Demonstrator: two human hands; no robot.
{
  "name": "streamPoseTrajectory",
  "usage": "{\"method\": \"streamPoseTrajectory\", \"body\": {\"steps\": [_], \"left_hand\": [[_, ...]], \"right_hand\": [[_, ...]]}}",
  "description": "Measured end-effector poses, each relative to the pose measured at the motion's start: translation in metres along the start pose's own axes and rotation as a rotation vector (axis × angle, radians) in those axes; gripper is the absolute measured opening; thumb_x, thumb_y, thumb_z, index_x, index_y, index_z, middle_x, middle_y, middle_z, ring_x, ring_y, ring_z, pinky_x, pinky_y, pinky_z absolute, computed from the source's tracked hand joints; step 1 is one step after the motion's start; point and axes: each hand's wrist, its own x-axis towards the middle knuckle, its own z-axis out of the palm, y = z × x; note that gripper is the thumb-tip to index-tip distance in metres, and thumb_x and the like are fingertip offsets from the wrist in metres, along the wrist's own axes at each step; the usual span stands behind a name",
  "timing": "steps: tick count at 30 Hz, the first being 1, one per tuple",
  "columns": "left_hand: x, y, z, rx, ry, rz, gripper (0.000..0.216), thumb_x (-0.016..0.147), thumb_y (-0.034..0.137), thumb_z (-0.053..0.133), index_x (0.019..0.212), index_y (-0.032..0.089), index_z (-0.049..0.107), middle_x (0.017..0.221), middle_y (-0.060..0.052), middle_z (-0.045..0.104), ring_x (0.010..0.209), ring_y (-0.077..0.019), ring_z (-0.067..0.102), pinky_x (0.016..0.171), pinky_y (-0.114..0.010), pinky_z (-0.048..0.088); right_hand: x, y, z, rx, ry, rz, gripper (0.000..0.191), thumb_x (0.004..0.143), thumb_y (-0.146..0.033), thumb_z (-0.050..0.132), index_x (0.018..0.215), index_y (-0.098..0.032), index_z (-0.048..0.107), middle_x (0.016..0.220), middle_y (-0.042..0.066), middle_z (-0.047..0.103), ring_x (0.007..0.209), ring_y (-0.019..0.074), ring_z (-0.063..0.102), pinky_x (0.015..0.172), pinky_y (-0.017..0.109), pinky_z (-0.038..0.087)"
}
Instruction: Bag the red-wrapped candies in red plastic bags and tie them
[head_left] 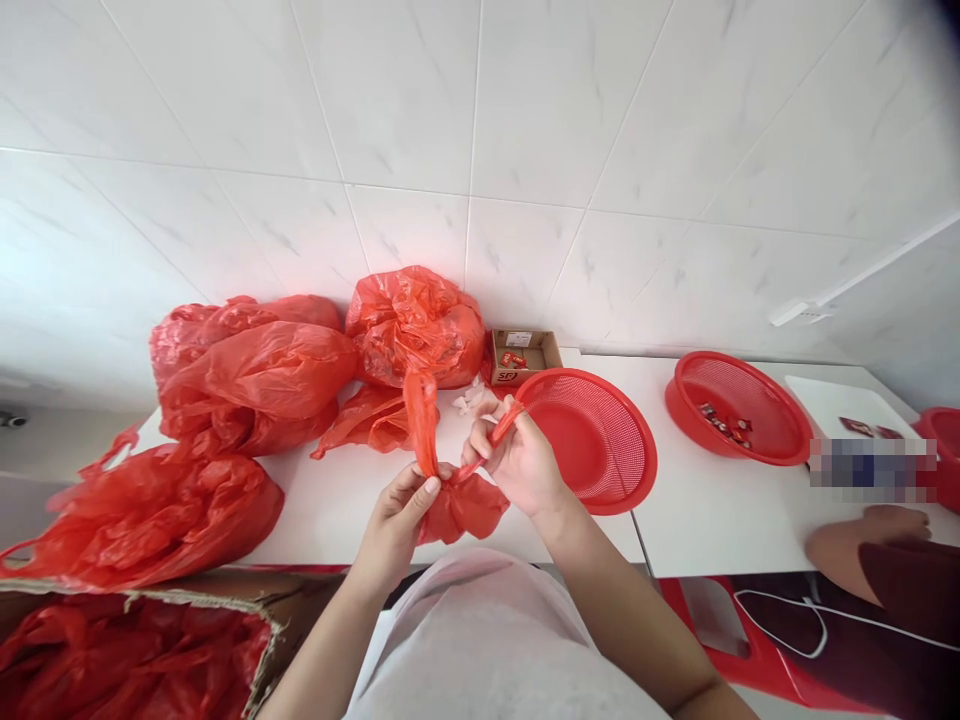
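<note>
In front of my body, above the white table [600, 545], both hands hold a red plastic bag [466, 510]. My left hand [401, 505] pinches the bag's gathered neck, and one long handle [422, 420] rises from it. My right hand [517, 455] is closed on the other handle, a twisted red strip that runs back to the neck. The bag's lower part hangs below my fingers; what it holds, if anything, does not show. Just right of my right hand sits a red mesh basket [577, 450]. A crumpled red bag [371, 420] lies flat to the left.
Several full red bags [262, 370] are piled at the left and against the wall. A small cardboard box [525, 357] holds red packets. Another red basket [739, 405] contains small wrapped pieces. An open carton [255, 610] of red bags stands lower left; a co-worker's arm [862, 550] rests at right.
</note>
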Motion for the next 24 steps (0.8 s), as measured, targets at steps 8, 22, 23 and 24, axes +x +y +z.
{"method": "streamPoseTrajectory", "body": {"steps": [8, 22, 23, 24], "left_hand": [[0.002, 0.005, 0.005, 0.134, -0.017, 0.079, 0.032, 0.087, 0.048, 0.059, 0.077, 0.018, 0.066, 0.080, -0.005, 0.065, 0.088, -0.0205, 0.060, 0.083, -0.032, 0.045], [0.001, 0.015, 0.020, 0.803, -0.113, -0.068, 0.035, 0.086, 0.042, 0.049, 0.059, 0.019, 0.047, 0.057, 0.003, 0.045, 0.056, -0.0119, 0.036, 0.054, -0.025, 0.029], [0.003, 0.013, 0.015, 0.766, -0.056, -0.090, 0.040, 0.086, 0.048, 0.048, 0.057, 0.019, 0.045, 0.055, 0.004, 0.041, 0.054, -0.0113, 0.034, 0.053, -0.025, 0.027], [0.005, 0.011, 0.009, 0.732, 0.001, -0.103, 0.044, 0.086, 0.052, 0.047, 0.056, 0.019, 0.044, 0.053, 0.004, 0.040, 0.052, -0.0108, 0.032, 0.051, -0.024, 0.027]], "right_hand": [[-0.003, 0.003, 0.002, 0.001, 0.000, -0.001, 0.030, 0.091, -0.040, 0.038, 0.067, -0.022, 0.040, 0.052, -0.008, 0.021, 0.046, 0.0099, 0.028, 0.055, 0.025, 0.036], [0.007, -0.010, 0.026, -1.113, -0.104, -0.080, 0.021, 0.090, -0.024, 0.043, 0.109, -0.025, 0.051, 0.077, -0.004, 0.058, 0.069, 0.0143, 0.055, 0.067, 0.027, 0.039], [0.004, -0.010, 0.025, -1.149, -0.138, -0.063, 0.025, 0.092, -0.031, 0.045, 0.116, -0.026, 0.050, 0.085, -0.002, 0.061, 0.073, 0.0151, 0.057, 0.068, 0.027, 0.040], [0.000, -0.010, 0.024, -1.193, -0.175, -0.048, 0.032, 0.092, -0.038, 0.048, 0.122, -0.026, 0.047, 0.092, 0.000, 0.063, 0.079, 0.0165, 0.059, 0.069, 0.027, 0.040]]}}
